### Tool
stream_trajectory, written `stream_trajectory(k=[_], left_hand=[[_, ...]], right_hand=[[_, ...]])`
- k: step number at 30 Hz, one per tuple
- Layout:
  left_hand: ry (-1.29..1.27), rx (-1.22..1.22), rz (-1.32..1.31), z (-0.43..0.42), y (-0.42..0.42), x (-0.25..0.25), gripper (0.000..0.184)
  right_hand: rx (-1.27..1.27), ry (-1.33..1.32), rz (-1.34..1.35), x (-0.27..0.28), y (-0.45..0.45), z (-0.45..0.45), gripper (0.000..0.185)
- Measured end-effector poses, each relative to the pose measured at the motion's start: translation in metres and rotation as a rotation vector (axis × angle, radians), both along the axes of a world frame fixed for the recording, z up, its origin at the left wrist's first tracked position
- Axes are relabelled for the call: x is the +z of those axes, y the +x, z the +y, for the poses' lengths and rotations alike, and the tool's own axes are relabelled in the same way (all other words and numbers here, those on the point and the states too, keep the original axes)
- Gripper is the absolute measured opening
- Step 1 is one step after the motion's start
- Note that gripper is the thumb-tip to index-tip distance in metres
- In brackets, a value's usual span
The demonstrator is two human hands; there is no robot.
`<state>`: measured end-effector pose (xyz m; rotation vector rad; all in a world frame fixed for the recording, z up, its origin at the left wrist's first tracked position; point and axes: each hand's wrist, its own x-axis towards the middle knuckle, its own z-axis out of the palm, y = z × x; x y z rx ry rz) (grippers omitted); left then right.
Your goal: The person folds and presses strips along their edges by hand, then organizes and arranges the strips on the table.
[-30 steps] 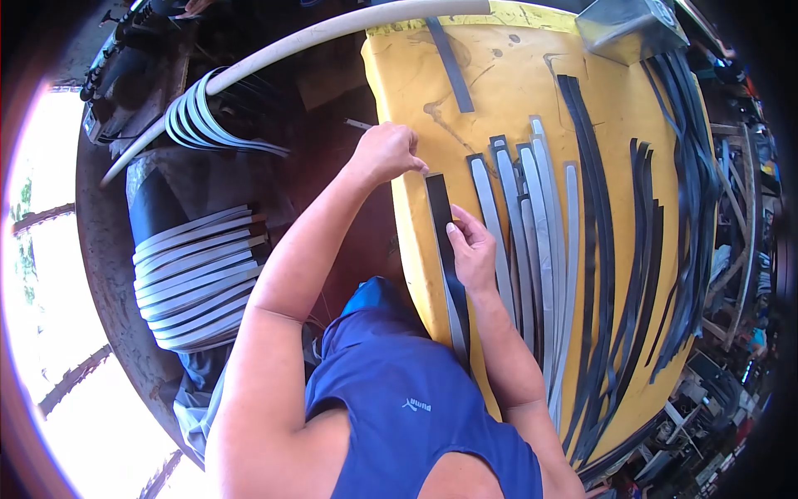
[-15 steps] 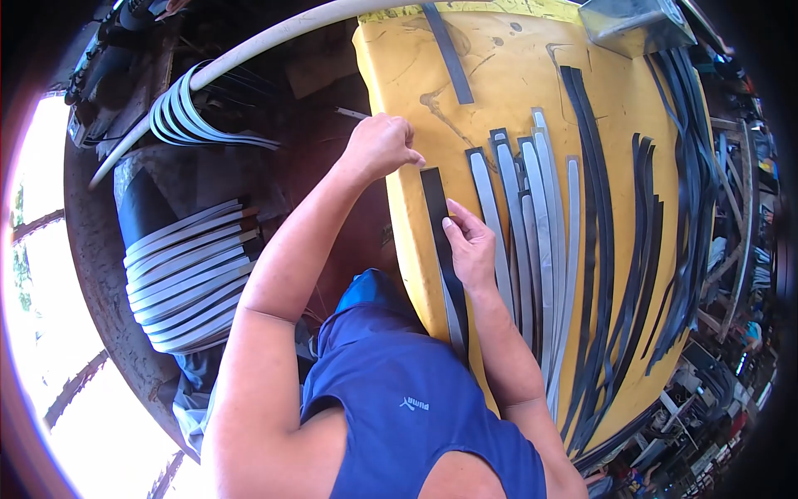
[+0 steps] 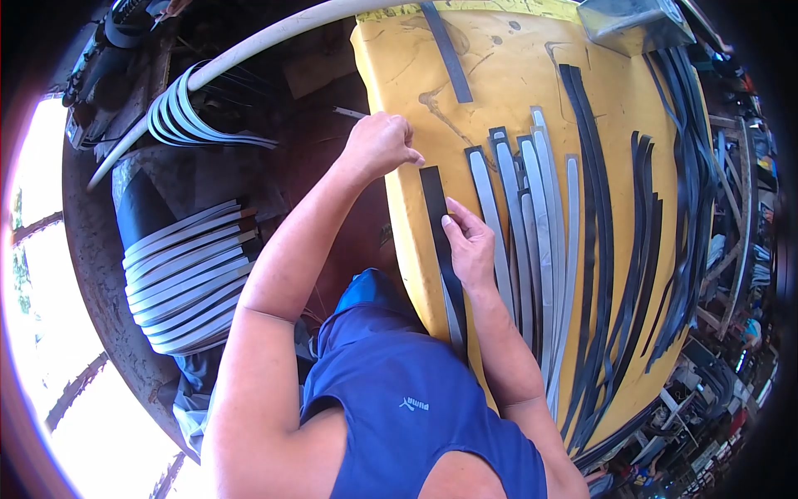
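Observation:
A long black strap-like strip (image 3: 434,195) lies lengthwise near the left edge of the yellow-covered table (image 3: 490,50), with a grey strip (image 3: 454,320) along its lower part. Just above the strip's far end is my left hand (image 3: 382,145), its fingers curled and pressed together. Whatever it may pinch is too small or hidden. My right hand (image 3: 472,249) grips the black strip partway down, thumb and forefinger at its right edge. Right of that hand, several black strips with grey layers (image 3: 482,179) lie side by side.
Longer black strips (image 3: 592,166) spread over the table's right side. A metal box-like piece (image 3: 636,25) sits at the far right corner. On the left, a pale pole (image 3: 249,50) carries looped light strips (image 3: 179,116), and a bundle of white-edged strips (image 3: 187,279) hangs below.

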<state>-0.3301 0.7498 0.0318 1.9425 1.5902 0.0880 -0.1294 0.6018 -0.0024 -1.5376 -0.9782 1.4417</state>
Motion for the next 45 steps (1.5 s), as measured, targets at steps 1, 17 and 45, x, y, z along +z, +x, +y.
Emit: stream_trajectory(k=[1,17,45], left_hand=[[0.000,-0.001,0.000,0.000,0.000,0.000,0.038],[-0.008,0.002,-0.004,0.001,0.000,0.000,0.039],[0.081,-0.019,0.084,-0.011,0.011,0.006,0.054]], right_hand=[[0.003,-0.007,-0.008,0.002,0.000,0.000,0.035],[0.020,-0.026,-0.037,0.006,0.001,0.002,0.034],[0.014,0.007,-0.012,-0.004,0.003,0.003,0.034]])
